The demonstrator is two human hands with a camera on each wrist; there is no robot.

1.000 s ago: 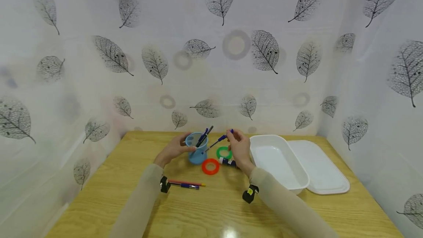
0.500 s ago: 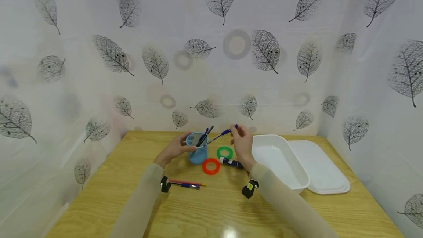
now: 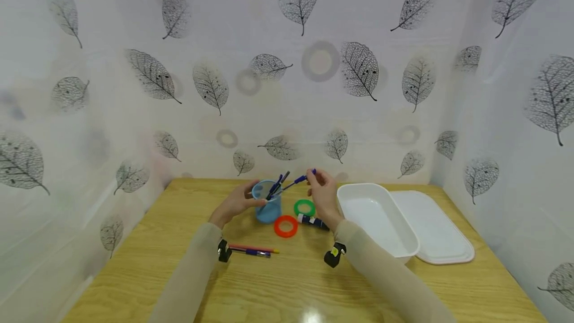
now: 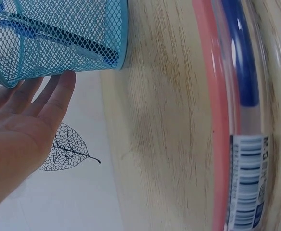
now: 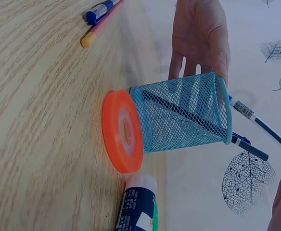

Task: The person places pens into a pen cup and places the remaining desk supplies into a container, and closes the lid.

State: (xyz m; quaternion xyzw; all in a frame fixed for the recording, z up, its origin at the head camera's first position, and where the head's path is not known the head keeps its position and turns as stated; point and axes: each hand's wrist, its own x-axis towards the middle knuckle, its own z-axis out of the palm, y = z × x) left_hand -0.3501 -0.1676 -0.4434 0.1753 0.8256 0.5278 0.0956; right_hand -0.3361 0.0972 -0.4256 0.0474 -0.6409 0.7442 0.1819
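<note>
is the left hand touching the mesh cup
Touching. The right wrist view shows it: the left hand has its thumb against the rim of the mesh cup.

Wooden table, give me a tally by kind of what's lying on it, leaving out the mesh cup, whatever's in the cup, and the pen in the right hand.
Pen: 1
Pencil: 1
Rings: 2, a red ring and a green ring
White-capped tube: 1
White tray: 1
White lid: 1
Total: 7
</note>
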